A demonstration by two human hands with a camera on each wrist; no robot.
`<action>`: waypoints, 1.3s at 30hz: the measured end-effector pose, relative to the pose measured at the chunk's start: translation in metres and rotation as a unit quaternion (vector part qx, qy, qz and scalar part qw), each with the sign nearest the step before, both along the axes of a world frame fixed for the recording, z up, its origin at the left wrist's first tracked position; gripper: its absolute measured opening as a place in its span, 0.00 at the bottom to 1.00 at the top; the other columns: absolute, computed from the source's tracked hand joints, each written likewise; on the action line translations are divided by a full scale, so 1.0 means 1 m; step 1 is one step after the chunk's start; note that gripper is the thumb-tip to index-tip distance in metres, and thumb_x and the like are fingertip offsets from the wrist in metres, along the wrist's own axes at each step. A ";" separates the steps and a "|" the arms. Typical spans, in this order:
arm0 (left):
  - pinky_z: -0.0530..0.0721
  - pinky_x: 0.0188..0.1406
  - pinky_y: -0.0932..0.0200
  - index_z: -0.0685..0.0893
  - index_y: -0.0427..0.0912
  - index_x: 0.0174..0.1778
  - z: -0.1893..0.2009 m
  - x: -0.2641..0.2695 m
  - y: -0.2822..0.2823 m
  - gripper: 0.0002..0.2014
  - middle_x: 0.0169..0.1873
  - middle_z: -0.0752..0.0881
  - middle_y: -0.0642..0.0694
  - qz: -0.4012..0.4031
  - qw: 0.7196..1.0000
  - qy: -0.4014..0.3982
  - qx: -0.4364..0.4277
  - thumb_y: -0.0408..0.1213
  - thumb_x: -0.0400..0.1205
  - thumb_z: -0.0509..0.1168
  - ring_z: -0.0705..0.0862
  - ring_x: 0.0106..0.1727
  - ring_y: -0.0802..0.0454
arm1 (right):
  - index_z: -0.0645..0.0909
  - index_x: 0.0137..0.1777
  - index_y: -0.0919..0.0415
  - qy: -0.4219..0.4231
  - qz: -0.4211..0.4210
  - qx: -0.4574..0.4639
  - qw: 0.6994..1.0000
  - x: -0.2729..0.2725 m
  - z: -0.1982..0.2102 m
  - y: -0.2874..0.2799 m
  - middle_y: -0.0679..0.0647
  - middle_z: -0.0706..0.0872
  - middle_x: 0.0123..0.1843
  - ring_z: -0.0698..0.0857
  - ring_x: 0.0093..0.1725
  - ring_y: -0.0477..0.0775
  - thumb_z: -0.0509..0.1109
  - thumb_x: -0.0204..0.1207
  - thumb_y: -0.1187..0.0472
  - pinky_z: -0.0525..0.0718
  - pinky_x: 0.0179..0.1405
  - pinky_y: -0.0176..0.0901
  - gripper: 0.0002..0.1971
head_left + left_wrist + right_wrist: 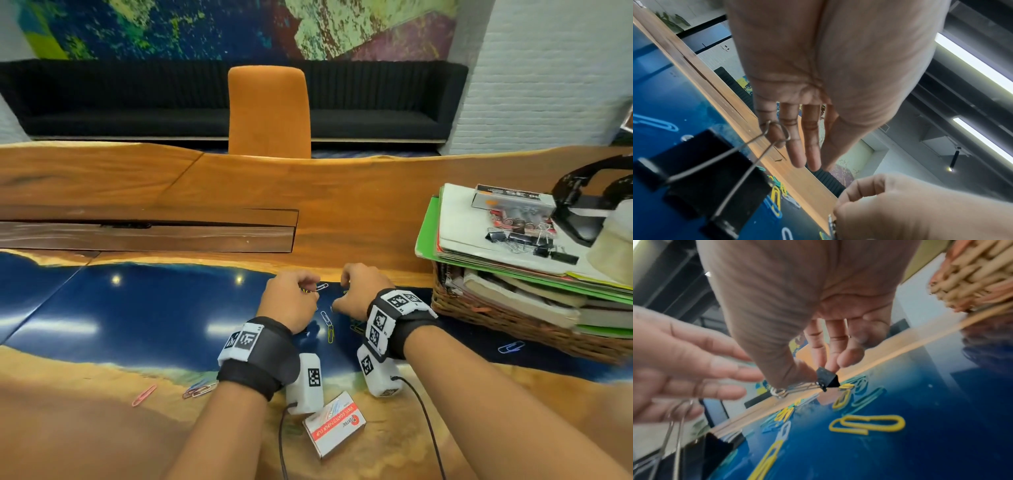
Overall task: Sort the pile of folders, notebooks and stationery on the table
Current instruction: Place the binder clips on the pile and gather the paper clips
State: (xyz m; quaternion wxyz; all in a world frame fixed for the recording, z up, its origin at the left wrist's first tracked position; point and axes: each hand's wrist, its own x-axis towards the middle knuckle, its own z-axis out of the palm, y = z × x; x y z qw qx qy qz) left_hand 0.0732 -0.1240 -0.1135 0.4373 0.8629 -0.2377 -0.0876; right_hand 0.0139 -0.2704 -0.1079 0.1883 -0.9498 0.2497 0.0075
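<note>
**Two hands among loose clips on the blue table**

Over the blue strip of the table point(137, 308), the right hand point(359, 294) pinches a small black binder clip point(827, 378) between thumb and fingertips, just above the surface; from the head camera this clip is hidden behind the hand. The left hand point(287, 301) hangs close beside it. From its wrist camera the fingers look nearly straight, and the wire loop of a larger black binder clip point(701, 175) crosses in front of the little finger; whether the finger hooks the loop or only lies behind it is unclear, and the head view shows the fingers curled, so its grip cannot be settled. That larger clip is blurred and cut off at the frame edge.

Coloured paper clips point(867, 424) lie scattered on the blue surface under and between the hands, several blurred into one another. More paper clips lie on the wood near the left forearm, and a paper clip box point(334, 423) sits between the forearms.

To the right, a wicker basket point(479, 311) holds books and folders point(428, 233), topped with a heap of binder clips; its far side runs out of frame.
</note>
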 end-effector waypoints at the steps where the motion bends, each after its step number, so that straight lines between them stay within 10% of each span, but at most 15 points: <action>1: 0.83 0.59 0.58 0.90 0.48 0.55 0.000 -0.001 -0.002 0.13 0.47 0.89 0.51 -0.010 1.000 0.003 0.012 0.29 0.78 0.70 0.86 0.50 0.52 | 0.76 0.45 0.50 -0.008 -0.014 0.023 1.000 -0.003 -0.001 -0.001 0.50 0.83 0.40 0.83 0.41 0.56 0.79 0.59 0.49 0.79 0.35 0.41 0.18; 9: 0.83 0.43 0.62 0.92 0.50 0.50 0.007 -0.014 -0.022 0.13 0.37 0.91 0.51 -0.121 0.992 0.017 0.042 0.31 0.72 0.78 0.86 0.42 0.56 | 0.84 0.36 0.59 -0.149 -0.080 0.212 0.963 -0.008 -0.005 -0.004 0.57 0.90 0.33 0.83 0.30 0.53 0.80 0.58 0.58 0.84 0.30 0.46 0.09; 13: 0.77 0.37 0.75 0.94 0.49 0.49 0.015 -0.017 -0.024 0.11 0.35 0.89 0.58 -0.122 0.992 -0.008 -0.040 0.29 0.76 0.75 0.83 0.36 0.74 | 0.85 0.31 0.56 -0.211 -0.053 0.236 0.947 -0.020 0.004 -0.007 0.52 0.86 0.30 0.80 0.29 0.48 0.77 0.68 0.63 0.81 0.33 0.45 0.07; 23: 0.87 0.41 0.60 0.83 0.45 0.41 0.086 -0.056 -0.087 0.15 0.35 0.89 0.45 -0.129 0.965 0.033 -0.226 0.26 0.68 0.81 0.85 0.35 0.55 | 0.86 0.37 0.57 -0.397 -0.098 0.088 0.908 -0.106 0.099 -0.046 0.50 0.87 0.31 0.83 0.31 0.46 0.75 0.69 0.65 0.81 0.32 0.38 0.03; 29: 0.86 0.49 0.57 0.86 0.48 0.53 0.098 -0.093 -0.159 0.18 0.42 0.88 0.53 -0.190 0.977 -0.051 -0.077 0.39 0.70 0.81 0.86 0.44 0.54 | 0.80 0.40 0.51 -0.299 -0.233 -0.110 0.919 -0.148 0.119 -0.101 0.46 0.85 0.36 0.83 0.40 0.55 0.69 0.73 0.55 0.81 0.39 0.44 0.02; 39: 0.82 0.61 0.51 0.88 0.51 0.59 0.108 -0.117 -0.187 0.16 0.53 0.90 0.52 -0.192 0.966 -0.157 0.078 0.50 0.76 0.72 0.86 0.57 0.48 | 0.80 0.36 0.54 -0.219 -0.247 -0.162 0.930 -0.149 0.102 -0.124 0.51 0.87 0.41 0.85 0.45 0.59 0.69 0.74 0.56 0.77 0.39 0.43 0.06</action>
